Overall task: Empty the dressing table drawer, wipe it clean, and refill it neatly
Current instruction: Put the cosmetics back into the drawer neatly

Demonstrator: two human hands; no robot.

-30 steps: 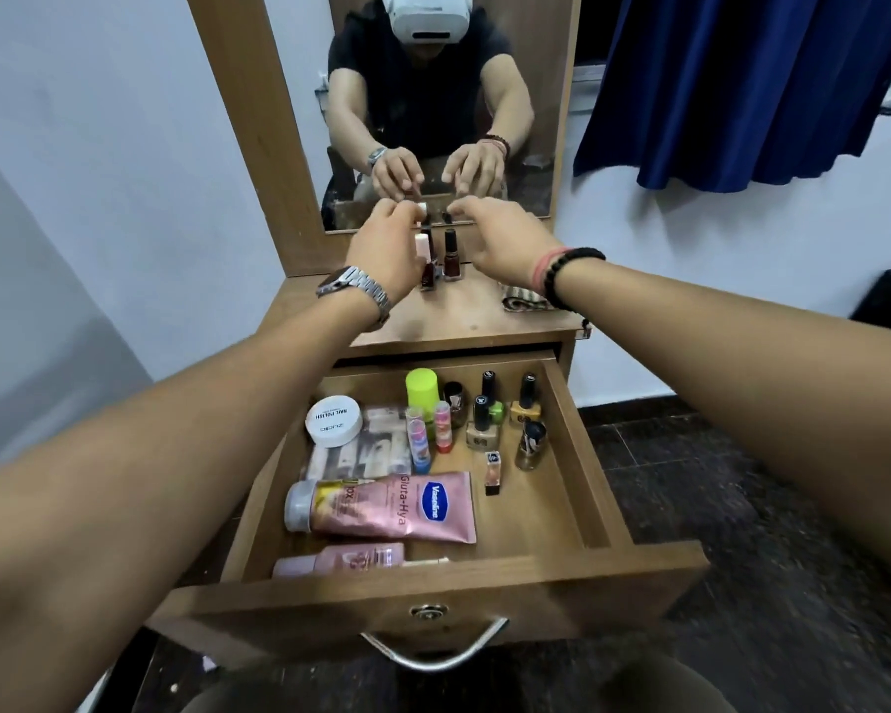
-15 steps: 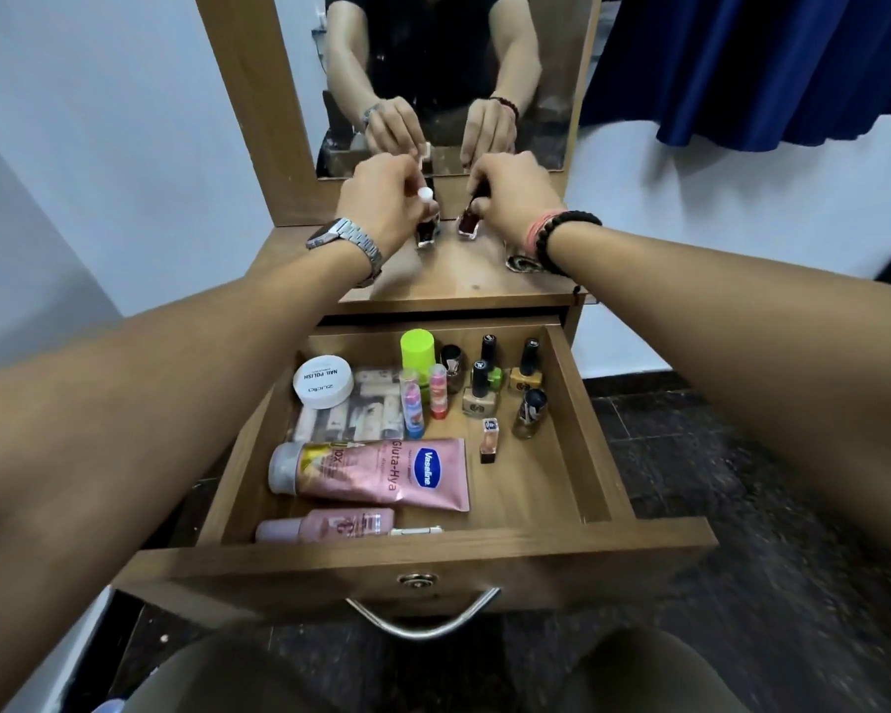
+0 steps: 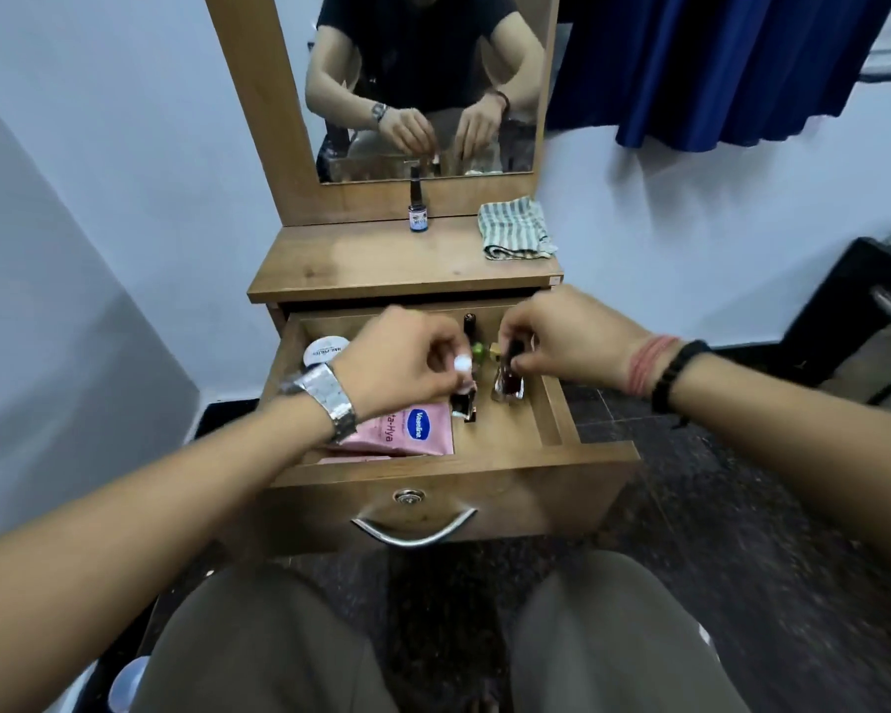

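I see the drawer (image 3: 551, 458) pulled out, and both hands are over its inside. My left hand (image 3: 399, 365) pinches a white-capped bottle (image 3: 464, 393) by the cap, near the middle of the drawer, just beside the pink tube (image 3: 412, 429) that lies at the drawer's front. My right hand (image 3: 561, 337) pinches a dark-capped bottle (image 3: 509, 383) by its top, toward the right wall of the drawer; whether the two bottles touch the drawer floor I cannot tell. A white round jar (image 3: 324, 349) sits in the back left corner of the drawer. Behind the drawer, on the table top, a small blue-label bottle (image 3: 418, 208) stands upright and a striped cloth (image 3: 515, 229) lies.
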